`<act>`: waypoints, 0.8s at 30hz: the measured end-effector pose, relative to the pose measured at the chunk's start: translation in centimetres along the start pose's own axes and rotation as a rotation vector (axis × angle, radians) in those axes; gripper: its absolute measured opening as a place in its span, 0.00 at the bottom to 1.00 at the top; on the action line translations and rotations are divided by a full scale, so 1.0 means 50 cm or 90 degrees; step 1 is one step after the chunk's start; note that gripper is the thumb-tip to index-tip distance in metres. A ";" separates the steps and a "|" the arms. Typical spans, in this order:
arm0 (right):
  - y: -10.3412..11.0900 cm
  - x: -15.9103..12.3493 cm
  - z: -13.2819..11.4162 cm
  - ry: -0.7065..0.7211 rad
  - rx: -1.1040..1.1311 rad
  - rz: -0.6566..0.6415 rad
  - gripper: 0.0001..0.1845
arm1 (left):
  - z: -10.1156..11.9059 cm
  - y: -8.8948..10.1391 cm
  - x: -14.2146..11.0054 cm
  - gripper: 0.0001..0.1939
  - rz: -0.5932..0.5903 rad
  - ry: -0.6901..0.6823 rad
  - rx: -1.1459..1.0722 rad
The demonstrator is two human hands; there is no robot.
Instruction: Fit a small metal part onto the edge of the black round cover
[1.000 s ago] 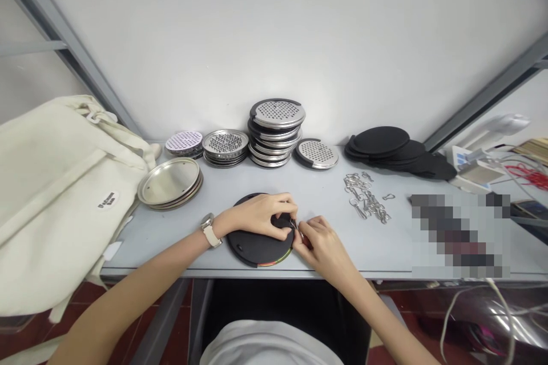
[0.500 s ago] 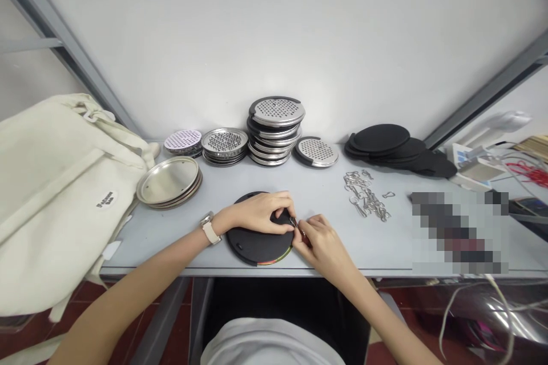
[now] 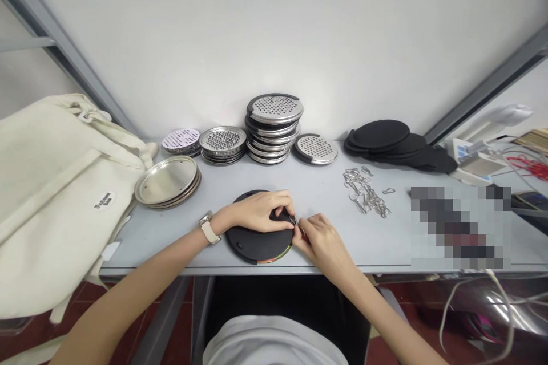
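Note:
A round black disc (image 3: 261,245) lies flat near the table's front edge, a red, yellow and green strip showing along its lower right rim. Over its top rests my left hand (image 3: 262,211), thumb and fingers closed at the disc's right edge. A small metal snap hook (image 3: 293,220) shows at that edge, between the fingertips of both hands. My right hand (image 3: 319,239) pinches the hook from the right, its fingertips touching the disc's edge. How the hook sits against the disc is hidden by my fingers.
Loose snap hooks (image 3: 367,194) lie in a pile at the right. Behind stand stacked metal graters (image 3: 274,131), a single grater (image 3: 317,149), rough grater plates (image 3: 222,140), metal plates (image 3: 166,179) and black discs (image 3: 381,137). A cream bag (image 3: 64,199) flanks the table's left.
Both hands stay at the disc's right edge with almost no movement. The view has shifted slightly.

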State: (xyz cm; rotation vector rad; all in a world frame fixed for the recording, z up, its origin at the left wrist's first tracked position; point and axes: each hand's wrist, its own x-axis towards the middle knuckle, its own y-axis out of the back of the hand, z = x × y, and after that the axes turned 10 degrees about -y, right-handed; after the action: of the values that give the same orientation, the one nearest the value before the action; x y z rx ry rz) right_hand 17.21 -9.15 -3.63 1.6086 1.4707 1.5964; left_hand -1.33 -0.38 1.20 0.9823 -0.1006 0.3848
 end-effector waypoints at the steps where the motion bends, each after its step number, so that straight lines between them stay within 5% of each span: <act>1: -0.001 0.000 0.001 0.001 -0.003 0.005 0.16 | 0.000 -0.001 0.000 0.08 0.002 0.000 0.002; 24: 0.003 -0.005 0.006 -0.061 0.114 -0.054 0.14 | -0.015 0.009 -0.002 0.08 0.048 0.041 0.025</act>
State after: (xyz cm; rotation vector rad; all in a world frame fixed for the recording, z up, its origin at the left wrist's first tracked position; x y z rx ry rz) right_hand 17.61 -9.32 -3.68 1.6710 1.6468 1.3546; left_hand -1.67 0.43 1.12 1.0053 -0.0727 0.4892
